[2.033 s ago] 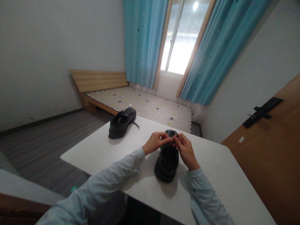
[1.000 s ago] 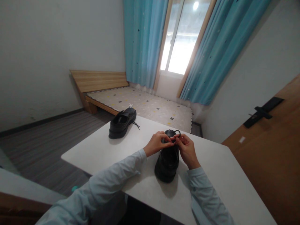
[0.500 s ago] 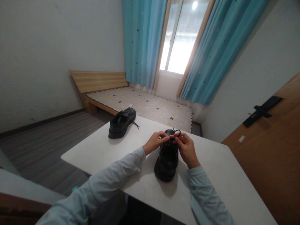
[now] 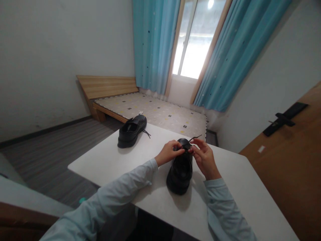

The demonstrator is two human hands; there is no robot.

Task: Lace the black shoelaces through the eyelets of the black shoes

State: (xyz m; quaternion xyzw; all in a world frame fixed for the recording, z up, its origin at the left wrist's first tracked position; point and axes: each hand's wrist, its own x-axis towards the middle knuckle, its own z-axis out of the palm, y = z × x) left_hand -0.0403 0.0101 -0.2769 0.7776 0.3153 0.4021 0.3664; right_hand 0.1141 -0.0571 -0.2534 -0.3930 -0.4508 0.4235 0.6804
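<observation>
A black lace-up shoe [image 4: 179,179] stands on the white table [image 4: 100,164], heel toward me and toe away. My left hand [image 4: 170,151] is closed at the left side of its lacing, thumb and fingers pinching the shoelace. On the other side my right hand [image 4: 203,155] pinches the black shoelace [image 4: 196,137], whose loose end sticks up to the right above the fingers. The fingertips of both hands nearly meet over the tongue and partly hide the lacing. A matching black shoe [image 4: 131,132] rests at the table's far left, its lace ends hanging to the right.
Behind the table is a bed with a patterned mattress [image 4: 160,112] and a wooden headboard [image 4: 107,86]. Blue curtains [image 4: 155,47] flank a bright window. A wooden door [image 4: 288,167] with a black handle stands at the right.
My right hand has shifted slightly right, its fingers opening out a little. The lace, curled in a small loop before, now extends straighter to the upper right. The view has shifted slightly.
</observation>
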